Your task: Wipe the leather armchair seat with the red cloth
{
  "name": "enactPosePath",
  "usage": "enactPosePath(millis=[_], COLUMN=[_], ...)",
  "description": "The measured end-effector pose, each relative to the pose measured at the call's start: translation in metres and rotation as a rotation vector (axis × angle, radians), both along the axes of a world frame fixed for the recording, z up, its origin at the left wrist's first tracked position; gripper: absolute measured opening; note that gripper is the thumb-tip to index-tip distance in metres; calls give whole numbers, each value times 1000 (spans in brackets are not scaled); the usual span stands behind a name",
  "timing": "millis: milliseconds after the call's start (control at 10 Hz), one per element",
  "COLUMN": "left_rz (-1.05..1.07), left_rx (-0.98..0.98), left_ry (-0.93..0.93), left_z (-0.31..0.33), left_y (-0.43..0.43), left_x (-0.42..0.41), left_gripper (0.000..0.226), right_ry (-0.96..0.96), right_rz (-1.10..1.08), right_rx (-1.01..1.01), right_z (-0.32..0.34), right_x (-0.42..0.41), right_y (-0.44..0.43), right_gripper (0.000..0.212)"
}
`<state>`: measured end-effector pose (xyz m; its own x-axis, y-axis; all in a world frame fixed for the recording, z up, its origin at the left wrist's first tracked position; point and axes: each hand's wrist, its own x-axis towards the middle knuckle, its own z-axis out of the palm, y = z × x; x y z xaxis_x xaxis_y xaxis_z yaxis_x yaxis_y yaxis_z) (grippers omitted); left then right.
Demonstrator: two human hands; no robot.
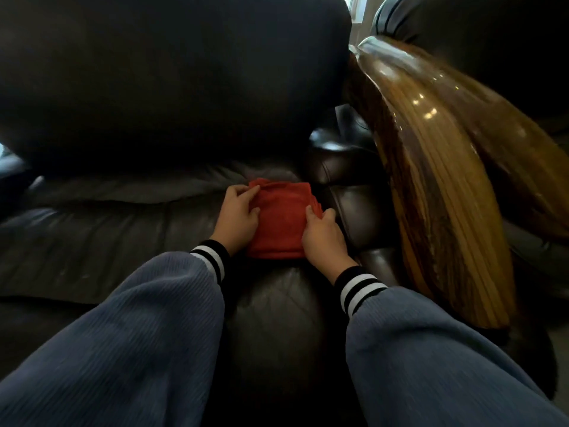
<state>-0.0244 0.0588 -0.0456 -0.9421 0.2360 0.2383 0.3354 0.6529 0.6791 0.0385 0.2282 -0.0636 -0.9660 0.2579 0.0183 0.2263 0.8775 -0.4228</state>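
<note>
A folded red cloth (280, 220) lies on the dark leather armchair seat (129, 238), near the seat's right side. My left hand (237, 215) rests on the cloth's left edge, its fingers curled over the top left corner. My right hand (323, 234) grips the cloth's right edge, thumb on top and fingers under the fold. Both forearms are in blue ribbed sleeves with black and white striped cuffs. The cloth's lower edge sits between my wrists.
The dark backrest cushion (172, 78) rises behind the seat. A glossy wooden armrest (431, 167) curves along the right side, with a leather side pad (348, 192) below it. Another dark leather seat back (480, 35) stands at the far right.
</note>
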Motion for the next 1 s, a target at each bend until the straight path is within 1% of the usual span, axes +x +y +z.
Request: enactPosePath(millis=[100,200,300,400,500,600,700,800,900,1000], left_rz=[22,51,-18,-142,-133,-133,-152,-200,-187,-184], left_rx=[-12,-65,-353,-529,-571,-550,-554,-553,-544,-488], left_ry=[-28,8,314,290,177,164,105,4,-152,-241], left_z=[2,6,-2,-14,-30,-32,-27,-21,14,65], left_y=[0,-8,-9,2,4,3,3,-1,-16,-33], left_x=[-19,-29,-29,-22,-20,-20,-19,-16,-11,4], left_gripper=[47,44,43,55,61,63,65,64,61,56], right_ry=[16,113,261,212,40,42,-17,-110,-155,-185], right_rz=[7,20,97,208,235,238,245,243,241,259], right_rx=[-24,15,129,180,160,162,173,179,157,141], right_z=[3,9,12,4,-16,-22,-18,-4,34,79], right_x=[-17,-26,-32,-37,-38,-40,-40,-34,-20,-3], right_y=[3,10,8,-3,-4,2,5,5,2,-4], right_gripper=[49,50,50,53,56,58,59,58,59,60])
